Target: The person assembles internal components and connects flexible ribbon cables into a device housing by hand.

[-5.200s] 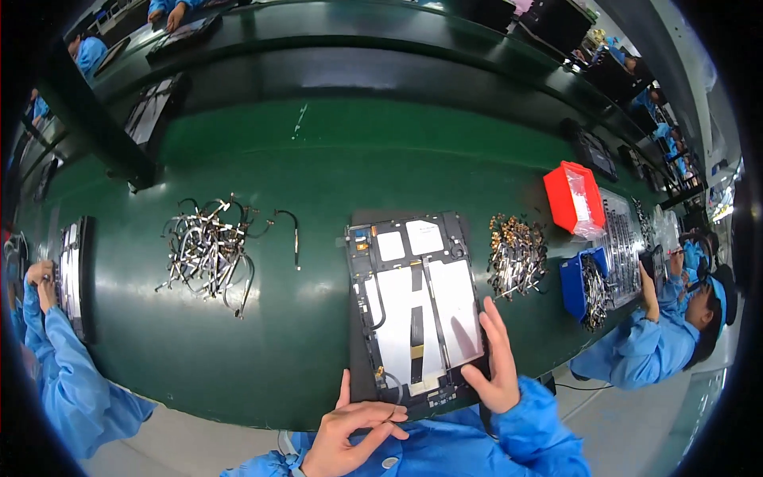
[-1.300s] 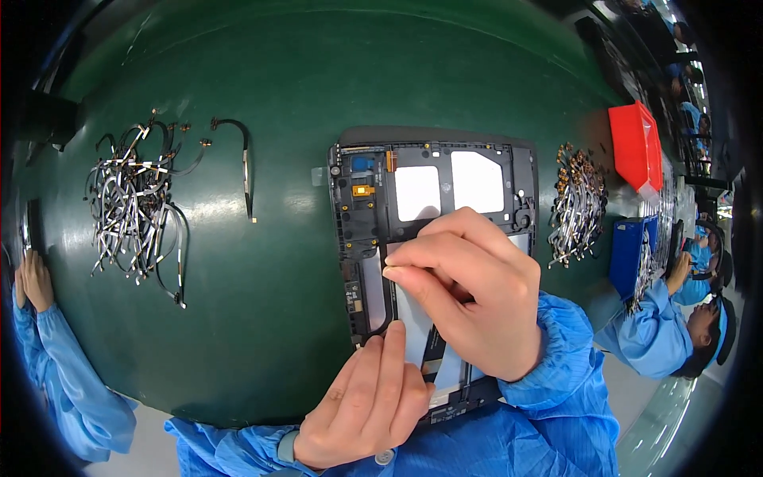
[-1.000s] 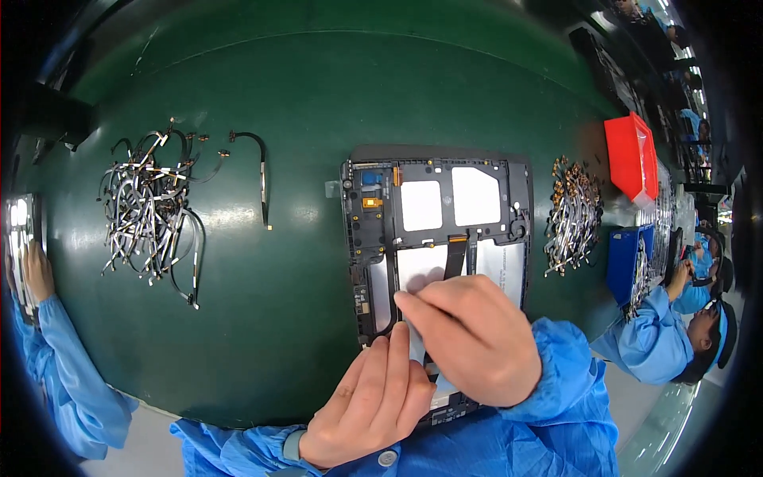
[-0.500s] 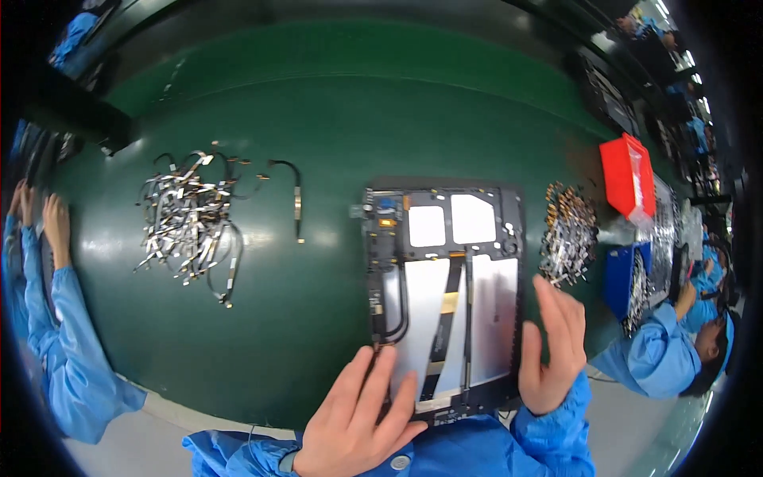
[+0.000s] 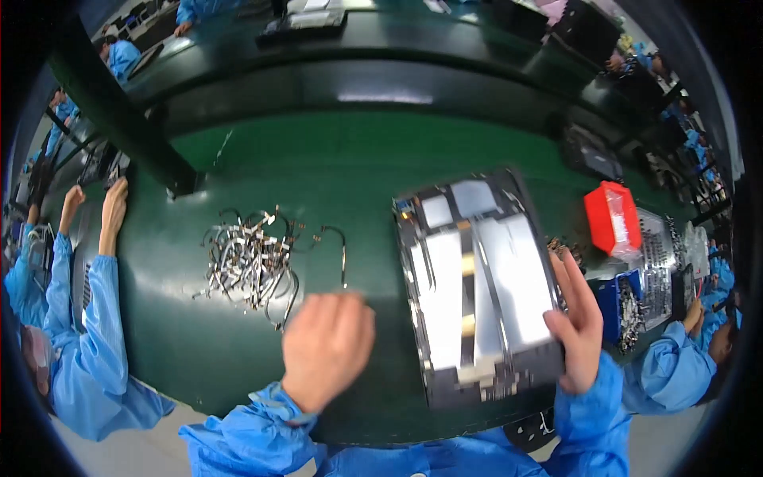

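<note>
An opened tablet (image 5: 520, 278), its silver battery plates and dark flat cables showing, sits tilted at the right of centre. My right hand (image 5: 579, 322) grips its right edge, thumb over the top face and fingers along the side. To the tablet's left, my left hand (image 5: 330, 342) is curled into a fist; its fingertips are hidden, so I cannot tell what it holds. Just beyond that fist lies a single thin flex cable (image 5: 344, 258). A tangled pile of flex cables (image 5: 250, 258) spreads further left.
Behind the tablet's right side, another pile of small parts (image 5: 566, 253) is partly hidden. A red bin (image 5: 612, 219) and a blue bin (image 5: 610, 310) stand at the right, beside a clear tray (image 5: 656, 262). A dark post (image 5: 131, 119) rises at the far left. Co-workers in blue sit on both sides.
My left hand has left the tablet's lower left corner, moved left and closed. My right hand has taken hold of the right edge, and the tablet has turned and tilted. The view has shifted.
</note>
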Demonstrator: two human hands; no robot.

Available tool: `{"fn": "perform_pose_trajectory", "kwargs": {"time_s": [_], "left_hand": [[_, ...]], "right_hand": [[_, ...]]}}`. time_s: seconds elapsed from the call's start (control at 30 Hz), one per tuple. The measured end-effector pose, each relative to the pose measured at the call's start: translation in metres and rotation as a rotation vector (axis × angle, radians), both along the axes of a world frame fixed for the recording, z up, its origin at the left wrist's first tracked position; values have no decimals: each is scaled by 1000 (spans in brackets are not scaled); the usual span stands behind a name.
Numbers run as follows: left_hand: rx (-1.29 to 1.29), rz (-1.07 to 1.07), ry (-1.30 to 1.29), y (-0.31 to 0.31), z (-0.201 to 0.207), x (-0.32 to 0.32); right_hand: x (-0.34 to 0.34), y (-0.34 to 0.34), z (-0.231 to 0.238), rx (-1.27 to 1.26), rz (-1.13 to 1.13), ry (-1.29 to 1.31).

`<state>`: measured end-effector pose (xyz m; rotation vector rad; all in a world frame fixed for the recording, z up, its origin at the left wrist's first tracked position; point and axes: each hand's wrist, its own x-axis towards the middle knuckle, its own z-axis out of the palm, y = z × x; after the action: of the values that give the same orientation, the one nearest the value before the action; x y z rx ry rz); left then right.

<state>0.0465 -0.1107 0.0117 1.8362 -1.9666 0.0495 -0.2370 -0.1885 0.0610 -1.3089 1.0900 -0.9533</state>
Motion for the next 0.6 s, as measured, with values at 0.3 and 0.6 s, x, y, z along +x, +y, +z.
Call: {"fn": "perform_pose_trajectory", "kwargs": {"time_s": [0.3,0.6], "left_hand": [[-96,137,-28,-29,-33,16],[-19,141,87,-25,-45,34]], "right_hand": [[136,-232,-63,-228,-100,-155],[177,-327,-101,-238,303,230]]}}
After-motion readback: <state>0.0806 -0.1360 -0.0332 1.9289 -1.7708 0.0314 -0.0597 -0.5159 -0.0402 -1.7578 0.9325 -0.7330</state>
